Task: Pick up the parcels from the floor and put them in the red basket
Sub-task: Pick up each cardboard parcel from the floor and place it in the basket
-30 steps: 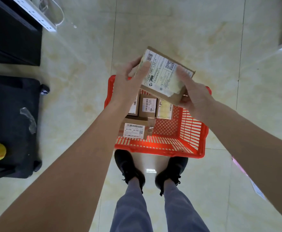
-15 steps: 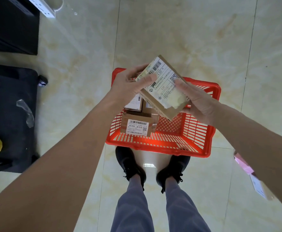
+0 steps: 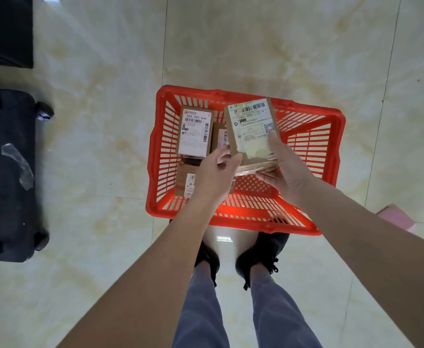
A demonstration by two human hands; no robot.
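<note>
I hold the parcel (image 3: 252, 131) over the red basket (image 3: 336, 151) — right hand (image 3: 285, 172) gripping, left hand (image 3: 216, 177) pinching its edge; next, lower it into the free right side.

Glossy tile floor (image 3: 105, 121), red plastic basket (image 3: 339, 156), cardboard parcel (image 3: 252, 133)

Held parcel (image 3: 252, 131) is lowered over red basket (image 3: 331, 146), label turned upright; left hand (image 3: 216, 174) is shifted to its lower-left corner.

On the pale tiled floor (image 3: 105, 146) stand the red basket (image 3: 336, 146), a black case (image 3: 4, 197) and a pink box (image 3: 399, 217).
</note>
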